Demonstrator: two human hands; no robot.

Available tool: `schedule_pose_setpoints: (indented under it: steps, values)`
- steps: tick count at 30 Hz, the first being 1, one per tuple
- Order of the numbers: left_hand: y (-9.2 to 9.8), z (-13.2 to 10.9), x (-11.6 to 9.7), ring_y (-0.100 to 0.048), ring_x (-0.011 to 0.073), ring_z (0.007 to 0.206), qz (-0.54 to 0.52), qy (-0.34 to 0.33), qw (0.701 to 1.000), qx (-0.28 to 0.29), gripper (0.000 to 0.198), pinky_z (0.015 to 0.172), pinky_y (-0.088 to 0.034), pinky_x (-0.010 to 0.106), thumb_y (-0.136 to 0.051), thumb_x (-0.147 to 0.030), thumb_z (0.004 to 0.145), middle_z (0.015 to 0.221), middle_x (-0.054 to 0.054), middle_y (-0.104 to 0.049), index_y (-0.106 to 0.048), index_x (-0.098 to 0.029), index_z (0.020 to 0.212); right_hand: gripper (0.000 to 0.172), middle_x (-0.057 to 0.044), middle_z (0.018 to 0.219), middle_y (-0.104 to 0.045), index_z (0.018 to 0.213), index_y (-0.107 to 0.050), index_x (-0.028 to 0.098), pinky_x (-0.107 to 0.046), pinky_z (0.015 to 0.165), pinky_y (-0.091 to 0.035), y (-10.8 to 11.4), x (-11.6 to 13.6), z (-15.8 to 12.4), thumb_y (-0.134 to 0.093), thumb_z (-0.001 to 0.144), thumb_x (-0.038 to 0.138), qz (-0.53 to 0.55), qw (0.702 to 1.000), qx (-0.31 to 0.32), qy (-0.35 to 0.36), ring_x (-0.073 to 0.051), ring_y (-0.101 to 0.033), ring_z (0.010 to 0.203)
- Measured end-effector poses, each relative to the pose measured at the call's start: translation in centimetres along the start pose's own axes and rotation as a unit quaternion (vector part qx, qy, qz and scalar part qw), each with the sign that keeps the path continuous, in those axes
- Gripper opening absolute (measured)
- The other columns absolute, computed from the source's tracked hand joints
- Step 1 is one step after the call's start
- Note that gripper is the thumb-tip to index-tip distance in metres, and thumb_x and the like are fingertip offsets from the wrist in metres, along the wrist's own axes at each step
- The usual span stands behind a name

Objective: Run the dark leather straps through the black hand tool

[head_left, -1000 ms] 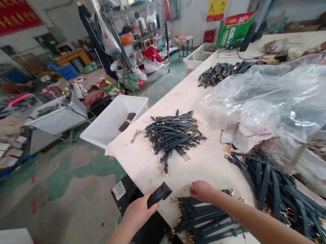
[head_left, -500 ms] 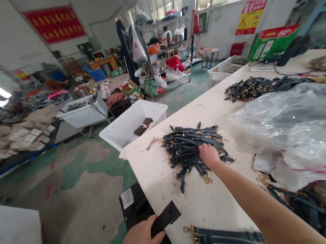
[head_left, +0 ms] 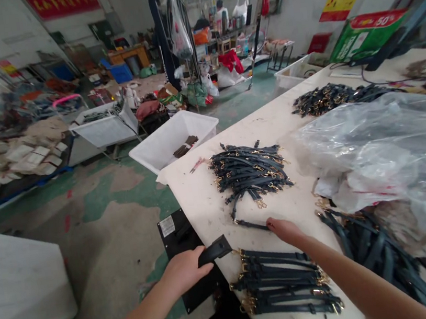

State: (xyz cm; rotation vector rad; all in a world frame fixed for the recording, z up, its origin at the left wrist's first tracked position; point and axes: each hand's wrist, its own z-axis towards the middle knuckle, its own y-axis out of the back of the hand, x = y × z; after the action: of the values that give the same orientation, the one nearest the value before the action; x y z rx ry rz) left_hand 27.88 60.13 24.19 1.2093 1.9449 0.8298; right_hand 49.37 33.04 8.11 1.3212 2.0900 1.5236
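My right hand (head_left: 285, 231) is closed on one end of a dark blue strap (head_left: 252, 224), which stretches over the white table (head_left: 203, 203) between two groups of straps. Just beyond it lies a heaped pile of straps (head_left: 249, 167) with gold-coloured metal clips. Nearer to me, more straps (head_left: 283, 281) lie side by side in a row. My left hand (head_left: 185, 271) grips a black, flat-ended object (head_left: 214, 250) by the table's left edge; its kind is unclear. Under that hand is a black panel (head_left: 175, 228) with a white label.
Clear plastic sheeting (head_left: 390, 150) covers the table's right side, with loose straps (head_left: 384, 246) in front of it. Another strap pile (head_left: 331, 98) lies farther back. Small scissors (head_left: 198, 165) rest near the left edge. A white bin (head_left: 155, 146) stands beyond the table.
My right hand has come back from the pile towards me, now with a strap in it. My left hand still grips the black object. The view has tilted down, showing more of the near row.
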Motion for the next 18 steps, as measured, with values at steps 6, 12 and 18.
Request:
schedule_pose_setpoints:
  steps: [6, 12, 18]
  values:
    - [0.2, 0.9, -2.0, -0.058, 0.0217, 0.083, 0.046, -0.026, 0.999, 0.000, 0.048, 0.066, -0.042, 0.028, -0.036, -0.057, 0.072, 0.093, 0.004, -0.063, -0.049, -0.027, 0.107, 0.022, -0.010, 0.097, -0.052, 0.094, -0.055, 0.020, -0.030, 0.076, -0.029, -0.7, 3.0, -0.5, -0.038, 0.082, 0.025, -0.094, 0.989, -0.117, 0.019, -0.021, -0.046, 0.091]
    - [-0.2, 5.6, -5.2, -0.059, 0.0219, 0.081, 0.082, -0.055, 0.995, -0.008, 0.048, 0.065, -0.044, 0.028, -0.036, -0.060, 0.070, 0.090, 0.004, -0.064, -0.054, -0.028, 0.100, 0.021, -0.004, 0.093, -0.050, 0.095, -0.056, 0.023, -0.023, 0.072, -0.031, -2.7, 4.4, 0.7, -0.047, 0.077, 0.027, 0.038, 0.993, -0.107, -0.002, -0.015, -0.048, 0.083]
    - [-0.9, 10.1, -7.5, -0.058, 0.0220, 0.083, 0.065, -0.068, 0.995, 0.023, 0.049, 0.067, -0.044, 0.030, -0.038, -0.059, 0.069, 0.097, 0.002, -0.063, -0.052, -0.030, 0.106, 0.020, -0.002, 0.091, -0.051, 0.091, -0.058, 0.023, -0.021, 0.070, -0.031, -2.9, 2.9, 1.0, -0.046, 0.077, 0.029, 0.114, 0.988, -0.099, 0.019, -0.012, -0.049, 0.081]
